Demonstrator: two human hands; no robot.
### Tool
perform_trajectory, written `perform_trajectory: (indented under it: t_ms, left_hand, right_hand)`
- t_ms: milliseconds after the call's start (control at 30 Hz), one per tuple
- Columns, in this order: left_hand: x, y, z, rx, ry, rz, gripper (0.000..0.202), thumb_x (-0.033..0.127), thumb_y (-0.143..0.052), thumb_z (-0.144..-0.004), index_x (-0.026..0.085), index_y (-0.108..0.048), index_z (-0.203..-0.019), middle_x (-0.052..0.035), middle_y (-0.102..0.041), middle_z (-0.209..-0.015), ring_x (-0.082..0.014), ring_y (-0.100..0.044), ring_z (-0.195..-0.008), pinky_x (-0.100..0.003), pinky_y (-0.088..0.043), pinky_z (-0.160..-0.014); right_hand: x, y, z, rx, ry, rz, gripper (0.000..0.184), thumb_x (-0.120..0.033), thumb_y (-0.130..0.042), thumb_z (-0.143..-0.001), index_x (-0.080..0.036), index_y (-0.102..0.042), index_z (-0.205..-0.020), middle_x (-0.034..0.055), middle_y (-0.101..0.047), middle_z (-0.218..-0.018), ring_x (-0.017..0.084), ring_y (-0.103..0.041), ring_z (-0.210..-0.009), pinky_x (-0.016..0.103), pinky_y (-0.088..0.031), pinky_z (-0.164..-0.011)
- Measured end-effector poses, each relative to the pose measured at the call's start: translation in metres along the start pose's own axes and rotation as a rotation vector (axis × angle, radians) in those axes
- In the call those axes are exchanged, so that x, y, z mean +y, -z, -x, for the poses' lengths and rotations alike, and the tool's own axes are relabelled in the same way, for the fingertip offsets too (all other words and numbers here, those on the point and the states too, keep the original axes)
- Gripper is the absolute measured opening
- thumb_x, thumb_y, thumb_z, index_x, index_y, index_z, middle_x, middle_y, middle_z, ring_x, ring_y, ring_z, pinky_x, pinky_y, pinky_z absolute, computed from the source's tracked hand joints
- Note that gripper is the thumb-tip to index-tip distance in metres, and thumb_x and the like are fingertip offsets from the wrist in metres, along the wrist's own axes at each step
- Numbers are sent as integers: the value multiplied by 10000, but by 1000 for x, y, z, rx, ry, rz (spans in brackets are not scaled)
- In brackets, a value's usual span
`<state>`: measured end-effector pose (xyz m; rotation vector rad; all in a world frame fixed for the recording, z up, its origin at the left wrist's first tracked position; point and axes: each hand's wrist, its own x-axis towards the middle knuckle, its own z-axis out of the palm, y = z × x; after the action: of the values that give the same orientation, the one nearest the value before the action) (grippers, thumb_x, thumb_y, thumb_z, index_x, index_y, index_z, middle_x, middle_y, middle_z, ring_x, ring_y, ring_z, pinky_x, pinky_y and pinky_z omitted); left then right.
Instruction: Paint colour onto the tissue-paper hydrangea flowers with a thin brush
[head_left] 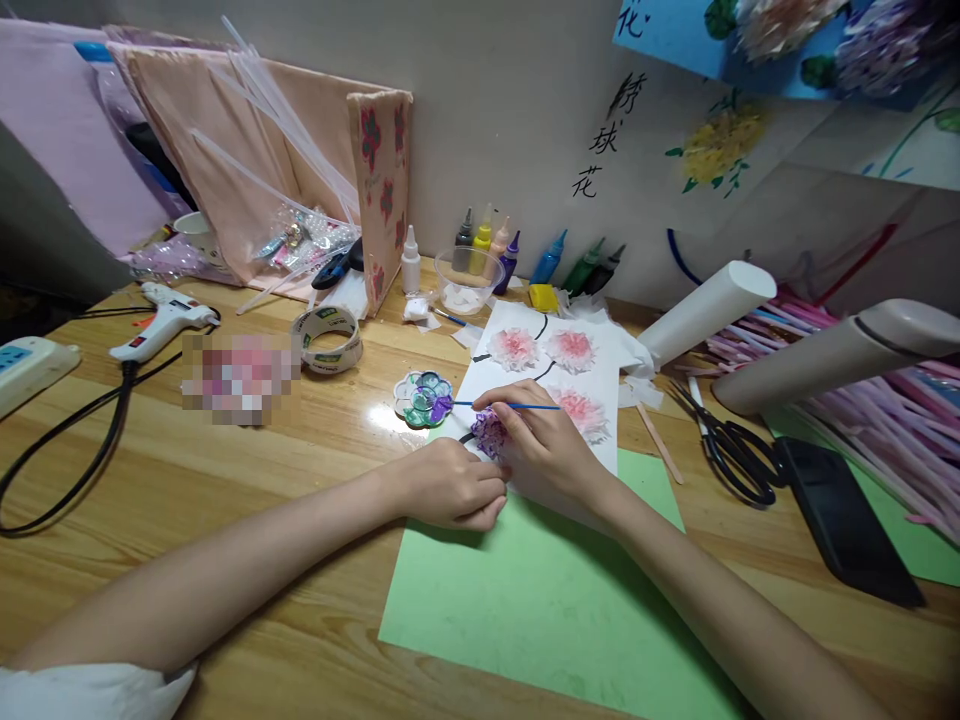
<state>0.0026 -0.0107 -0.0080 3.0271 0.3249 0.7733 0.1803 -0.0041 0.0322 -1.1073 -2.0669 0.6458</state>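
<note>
My right hand (551,435) pinches a thin blue paintbrush (534,406), its tip over purple paint in a flower-shaped palette (422,399). Just below the brush, a ruffled purple paper flower (489,432) lies on a white sheet (480,375), partly covered by my fingers. My left hand (454,485) rests beside that flower with its fingers curled closed; whether anything is in them is hidden. Pink paper flowers (512,347) and black painted stems are also on the white sheet, which overlaps a green sheet (540,600).
Paint bottles (549,258) and a clear plastic cup (466,285) stand at the back. On the left are a roll of tape (328,340) and a glue gun (165,320). Scissors (731,450), a black phone (844,520) and a wooden stick (660,445) lie on the right.
</note>
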Motion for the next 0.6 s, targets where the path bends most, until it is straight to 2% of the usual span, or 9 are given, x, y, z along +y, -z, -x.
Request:
perform_trajectory:
  t_ms: [233, 300, 467, 600]
  left_hand:
    - [0, 2, -1, 14, 5, 17, 267, 190, -397, -894, 143, -654, -838, -35, -715, -771, -128, -604, -498, -229, -456, -448]
    - [0, 3, -1, 17, 9, 27, 266, 187, -399, -892, 139, -656, -844, -46, -724, -791, -128, -616, -509, -225, -463, -453]
    - [-1, 3, -2, 51, 8, 66, 260, 177, -406, -892, 128, -661, -868, -63, -745, -841, -134, -655, -544, -226, -482, -455]
    - [-1, 4, -3, 98, 11, 77, 240, 172, -427, -879, 135, -662, -845, -42, -761, -877, -142, -671, -537, -245, -484, -431]
  right_hand:
    - [1, -1, 0, -5, 13, 25, 262, -322, -392, -1005, -257, -646, -1005, 27, -702, -999, 204, -583, -953, 381, -418, -872]
    - [-2, 3, -1, 28, 14, 29, 264, -316, -391, -1004, -249, -646, -977, 28, -702, -971, 202, -592, -938, 383, -417, -865]
    - [-4, 24, 1, 254, 27, -69, 266, -319, -393, -998, -242, -641, -940, 26, -669, -883, 186, -613, -862, 356, -448, -814]
    - [13, 32, 28, 417, -25, -202, 199, -321, -461, -972, -233, -627, -907, 18, -632, -849, 173, -600, -812, 322, -463, -760]
